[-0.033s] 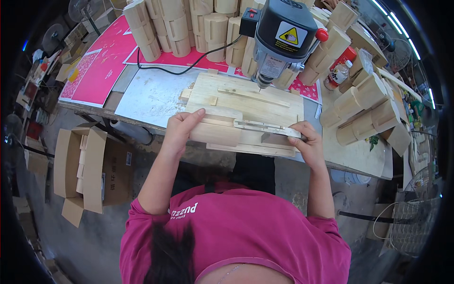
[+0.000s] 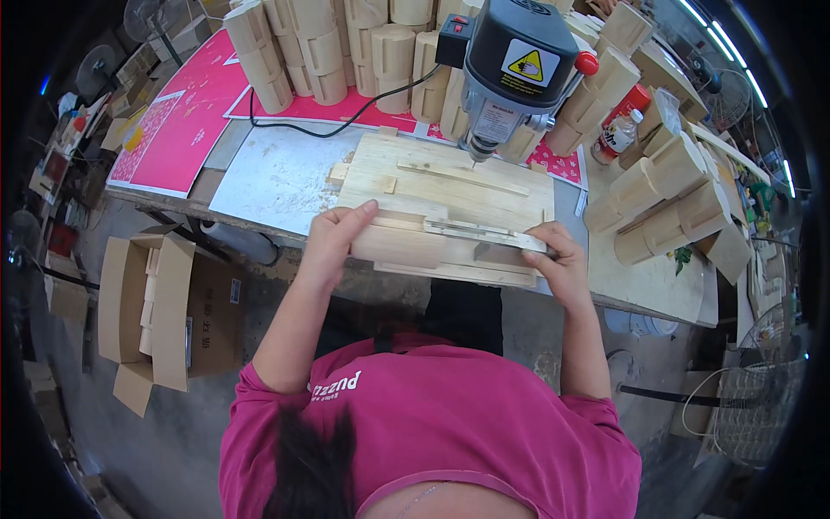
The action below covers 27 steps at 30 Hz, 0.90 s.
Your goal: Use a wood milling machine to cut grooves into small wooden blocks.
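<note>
My left hand is closed around the left end of a pale wooden block with a rounded side and a cut recess at its upper right. My right hand pinches the right end of a narrow, flat strip with wood-coloured and greyish, metal-looking parts. The strip's left end meets the block at the recess; whether it sits inside, I cannot tell. Both are held over the near edge of a wooden board with thin slats fixed on it. Beyond stands a bench drill press, its bit above the board.
Stacked wooden blocks line the back of the table, and more blocks lie at the right near a bottle. A black cable crosses the white sheet. An open cardboard box holding wooden pieces stands on the floor at left.
The wooden block in my left hand has shifted slightly right, and the strip in my right hand slightly left, bringing them a little closer together. Both grips stay the same.
</note>
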{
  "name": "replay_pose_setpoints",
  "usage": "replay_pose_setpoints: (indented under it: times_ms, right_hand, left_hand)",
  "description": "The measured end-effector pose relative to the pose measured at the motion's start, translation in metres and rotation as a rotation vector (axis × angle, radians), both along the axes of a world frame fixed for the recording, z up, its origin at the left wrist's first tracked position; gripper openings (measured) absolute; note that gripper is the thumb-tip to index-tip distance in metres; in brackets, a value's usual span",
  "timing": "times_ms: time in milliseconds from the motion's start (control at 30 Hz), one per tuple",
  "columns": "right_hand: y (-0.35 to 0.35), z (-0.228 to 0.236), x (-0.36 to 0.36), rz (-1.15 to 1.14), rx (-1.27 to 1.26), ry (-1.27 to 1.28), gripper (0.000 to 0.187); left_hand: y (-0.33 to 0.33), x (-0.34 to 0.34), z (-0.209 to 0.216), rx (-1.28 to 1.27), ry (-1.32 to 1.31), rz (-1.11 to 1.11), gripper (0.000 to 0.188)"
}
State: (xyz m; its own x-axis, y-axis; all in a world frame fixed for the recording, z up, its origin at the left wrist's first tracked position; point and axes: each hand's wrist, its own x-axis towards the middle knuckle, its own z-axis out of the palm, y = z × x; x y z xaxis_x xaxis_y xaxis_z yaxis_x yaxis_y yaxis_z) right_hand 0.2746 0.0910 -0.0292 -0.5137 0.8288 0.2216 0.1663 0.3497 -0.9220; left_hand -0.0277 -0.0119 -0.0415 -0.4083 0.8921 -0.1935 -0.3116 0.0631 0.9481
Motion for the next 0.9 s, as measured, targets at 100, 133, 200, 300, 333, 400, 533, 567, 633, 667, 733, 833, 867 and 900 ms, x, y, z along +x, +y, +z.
replay_pose_setpoints:
  times_ms: [100, 133, 200, 300, 333, 400, 533, 567, 633, 667, 733, 833, 867, 900]
  right_hand:
    - [-0.004, -0.011, -0.014, 0.030, -0.014, 0.000, 0.023]
    - [-0.002, -0.016, -0.014, -0.020, -0.035, -0.009, 0.024]
    - [0.005, -0.023, -0.010, -0.053, 0.008, -0.035, 0.025]
    - [0.017, -0.032, -0.009, -0.122, 0.244, -0.168, 0.027]
    - [0.023, -0.034, -0.010, -0.159, 0.441, -0.271, 0.029]
    - [0.032, -0.040, -0.010, -0.187, 0.463, -0.288, 0.031]
    - [0.051, -0.049, -0.010, -0.298, 0.526, -0.311, 0.035]
    - [0.058, -0.051, -0.011, -0.293, 0.527, -0.312, 0.035]
    - [0.074, -0.054, -0.014, -0.342, 0.450, -0.285, 0.036]
    - [0.081, -0.054, -0.017, -0.344, 0.450, -0.286, 0.036]
    - [0.090, -0.055, -0.025, -0.299, 0.488, -0.276, 0.036]
    - [0.092, -0.056, -0.042, -0.262, 0.496, -0.268, 0.036]
    - [0.092, -0.057, -0.040, -0.280, 0.496, -0.270, 0.036]
    - [0.092, -0.058, -0.036, -0.292, 0.499, -0.246, 0.036]
  left_hand:
    - [0.005, 0.020, -0.006, -0.143, 0.124, -0.166, 0.036]
    - [0.009, 0.027, -0.008, -0.142, 0.125, -0.167, 0.036]
    - [0.015, 0.037, -0.015, 0.011, 0.410, -0.278, 0.042]
    - [0.033, 0.035, -0.035, -0.004, 0.400, -0.409, 0.048]
    - [0.040, 0.035, -0.056, 0.049, 0.398, -0.364, 0.052]
    - [0.049, 0.040, -0.067, 0.061, 0.552, -0.271, 0.055]
    - [0.061, 0.050, -0.070, 0.336, 1.083, -0.040, 0.069]
    - [0.064, 0.049, -0.071, 0.334, 1.081, -0.036, 0.069]
    - [0.073, 0.046, -0.076, 0.274, 1.264, -0.021, 0.079]
    - [0.077, 0.045, -0.078, 0.276, 1.263, -0.023, 0.079]
    - [0.082, 0.041, -0.080, 0.149, 1.349, 0.003, 0.079]
    - [0.090, 0.021, -0.088, 0.152, 1.367, 0.084, 0.073]
    - [0.092, 0.020, -0.087, 0.165, 1.368, 0.071, 0.073]
    - [0.096, 0.021, -0.084, 0.176, 1.353, 0.035, 0.066]
